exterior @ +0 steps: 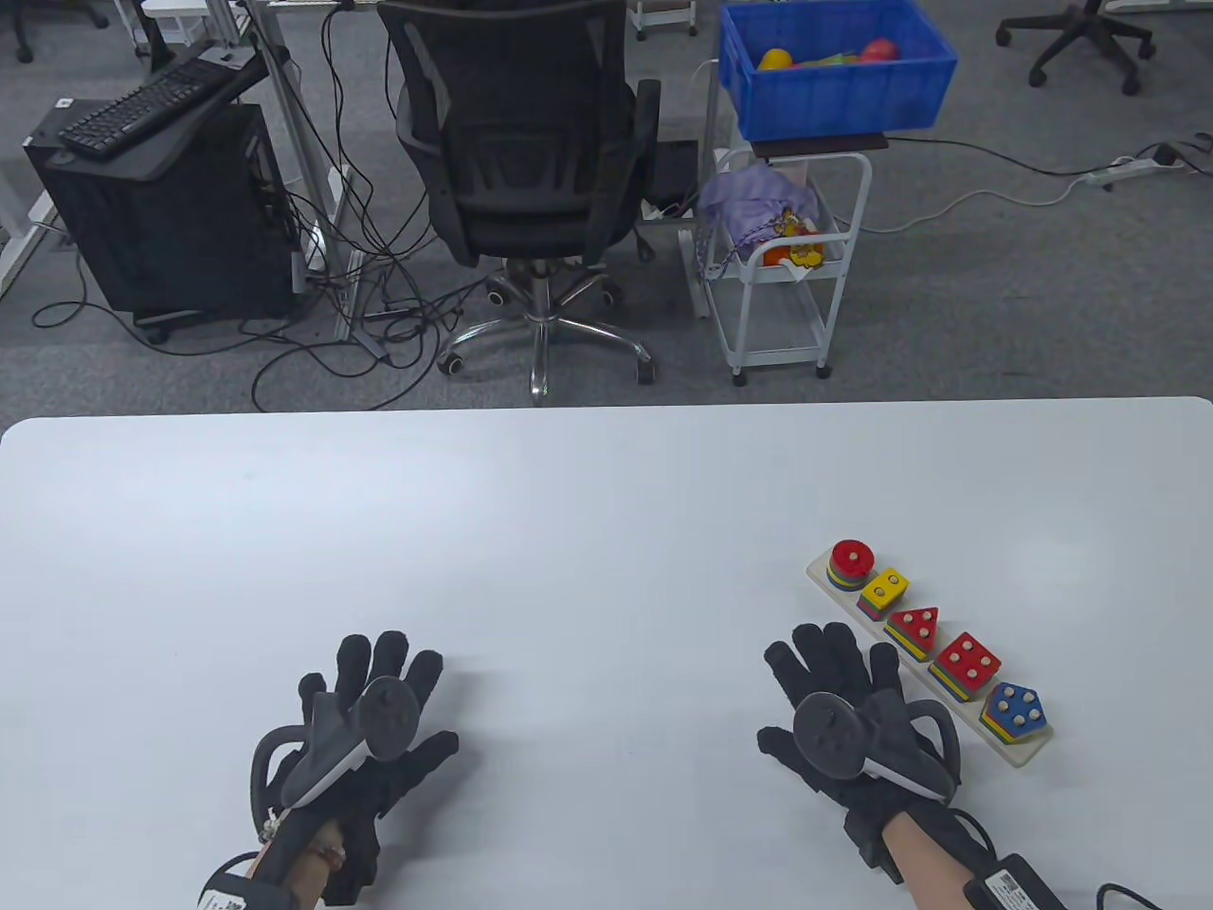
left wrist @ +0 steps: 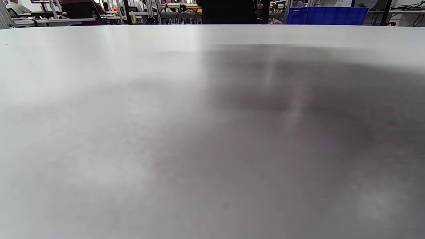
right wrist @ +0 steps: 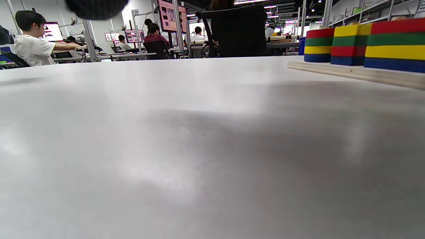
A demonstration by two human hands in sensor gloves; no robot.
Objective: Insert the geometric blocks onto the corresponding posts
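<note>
**Shape-sorter board: stacks full, hands idle**

Wooden base board (exterior: 1019, 754) at table's (exterior: 569, 531) right: 5 block stacks (exterior: 965, 665) seated on posts, 4 layers each where visible; no loose blocks seen. Task apparently complete. Left hand (exterior: 365, 735) and right hand (exterior: 848, 716): flat, fingers spread, holding nothing, right just beside the board.

The table (exterior: 569, 531) has a smooth white top with a soft sheen that catches pale reflections. The base board (exterior: 1019, 754) under the stacks looks like pale, unpainted wood, matt. The blocks (exterior: 967, 664) are painted in glossy red, yellow, green and blue, with light wooden post ends showing through their holes. Both gloves, on the left hand (exterior: 365, 739) and the right hand (exterior: 843, 720), are black matt knitted cloth; the trackers on them look like smooth grey plastic.
</note>
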